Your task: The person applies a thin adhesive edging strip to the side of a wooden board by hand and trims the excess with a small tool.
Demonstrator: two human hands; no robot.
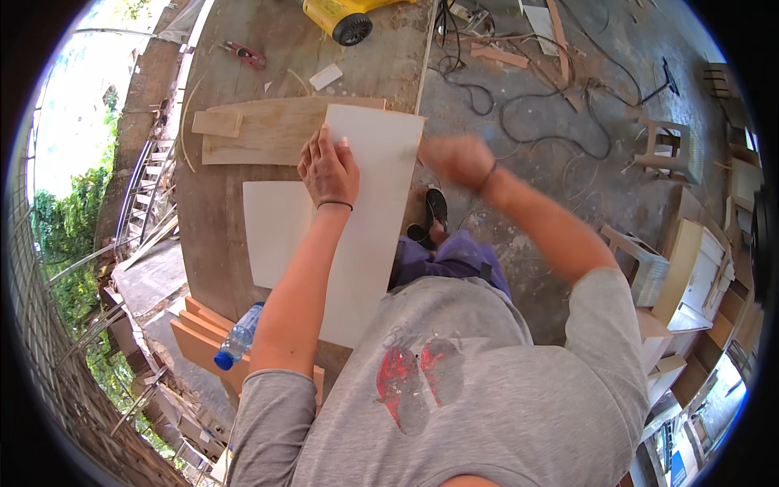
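A long white board lies along the right edge of the worktable, a thin brown edge showing at its far end. My left hand rests flat on it near the far left corner, fingers extended and nothing in them. Close against the board's right edge, my right hand is curled and blurred by motion; whatever its fingers hold is too smeared to make out. A second white panel sits partly under the first. Beyond my left hand is a plywood strip, with a small wood block on its left end.
On the table are a yellow power tool, a red-handled hand tool and a small white offcut. A water bottle lies near my left elbow. Cables and a stool occupy the floor at right.
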